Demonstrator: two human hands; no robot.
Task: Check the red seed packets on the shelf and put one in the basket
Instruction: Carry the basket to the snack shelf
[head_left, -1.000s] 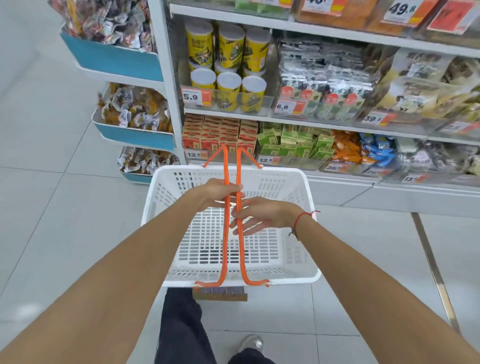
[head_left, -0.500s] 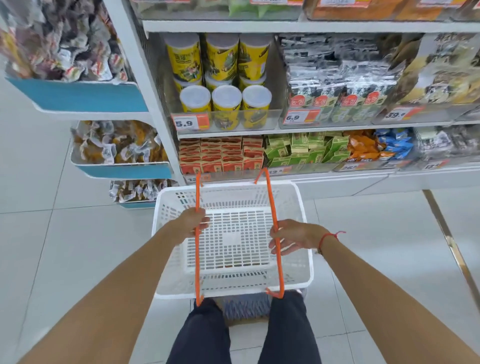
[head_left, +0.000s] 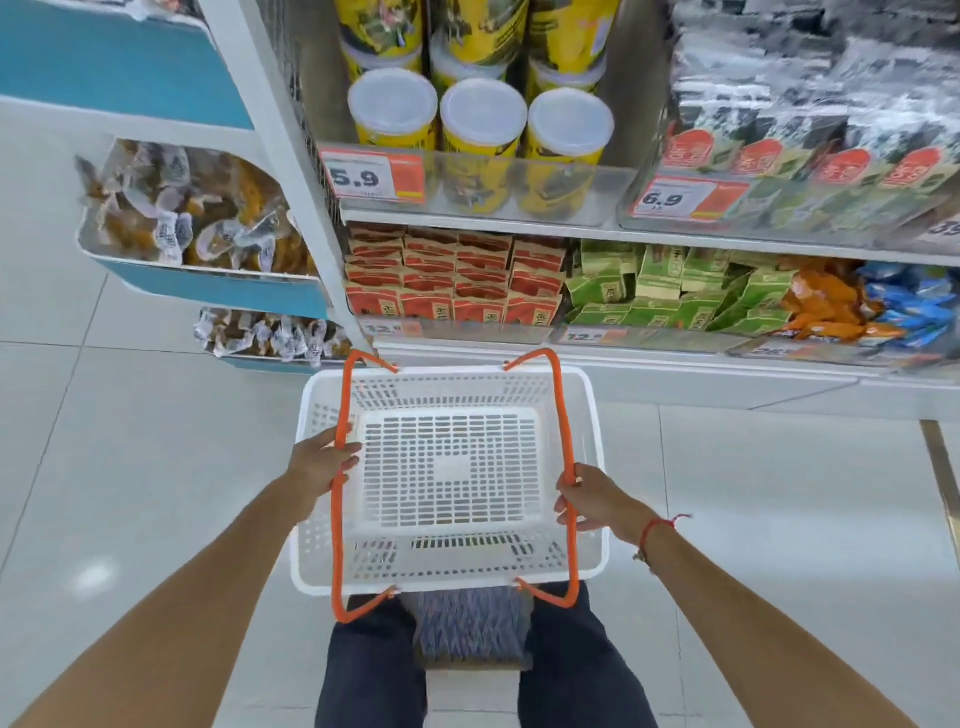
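Note:
Several red seed packets stand in rows on the low shelf, straight ahead above the basket. The white slotted basket sits low in front of my legs with nothing in it. Its two orange handles are spread out to the sides. My left hand grips the left orange handle. On the other side, my right hand grips the right orange handle; a red string is tied round that wrist.
Green packets, orange packets and blue packets fill the same shelf to the right. Yellow canisters and dark seaweed packs stand one shelf up. Blue end bins of wrapped snacks jut out at left. Pale floor tiles surround the basket.
My hands have pulled the two orange handles apart from the middle to the basket's sides. The view has come lower and closer to the shelf.

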